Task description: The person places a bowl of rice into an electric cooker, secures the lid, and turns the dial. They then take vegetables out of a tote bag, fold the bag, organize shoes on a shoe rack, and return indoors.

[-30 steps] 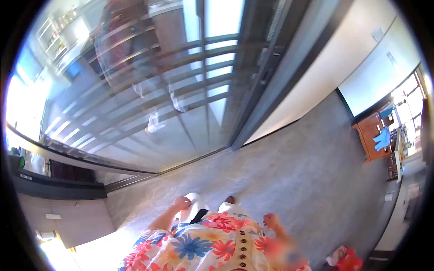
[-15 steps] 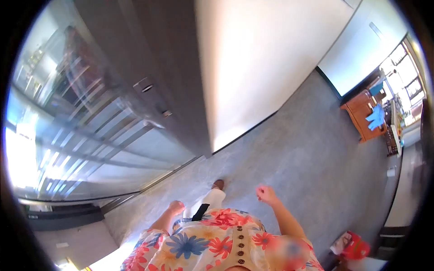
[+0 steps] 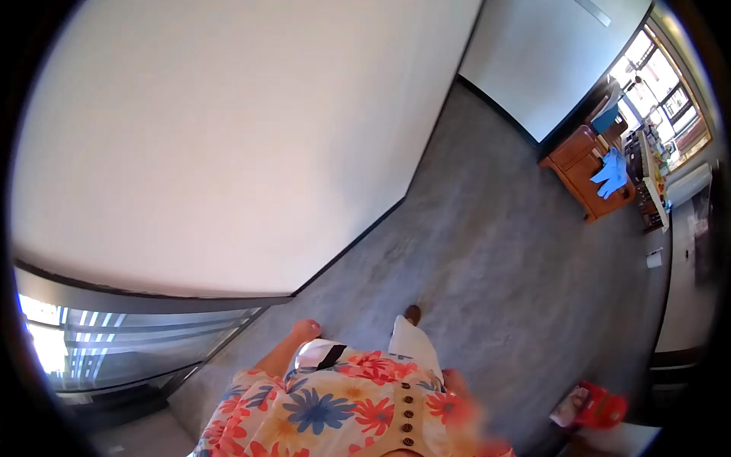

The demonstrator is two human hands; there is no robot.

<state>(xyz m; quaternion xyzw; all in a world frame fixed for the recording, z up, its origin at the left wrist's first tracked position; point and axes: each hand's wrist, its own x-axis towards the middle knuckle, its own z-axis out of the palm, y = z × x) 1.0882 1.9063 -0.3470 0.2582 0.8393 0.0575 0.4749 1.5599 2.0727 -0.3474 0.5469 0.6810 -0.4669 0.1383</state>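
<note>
My left hand (image 3: 307, 329) hangs low beside my hip, to the left of my white trousers (image 3: 415, 340). Its fingers are curled in, and no object shows in them. My right hand (image 3: 454, 381) is close against my side, mostly covered by the flowered shirt (image 3: 320, 407) and a blurred patch, so its fingers do not show. Neither hand visibly touches anything apart from my clothes. One brown shoe (image 3: 413, 313) is stepping forward on the grey floor (image 3: 472, 266).
A large white wall (image 3: 228, 145) stands ahead and left, with a glass door (image 3: 145, 343) behind its near edge. Further off are a white panel (image 3: 548, 68) and a wooden cabinet (image 3: 567, 156) with a blue cloth (image 3: 611, 174). A red bag (image 3: 605, 409) sits low at right.
I have walked forward past the dark door frame, and the white wall now fills the left. My right hand has swung back to my side; my left hand has come forward.
</note>
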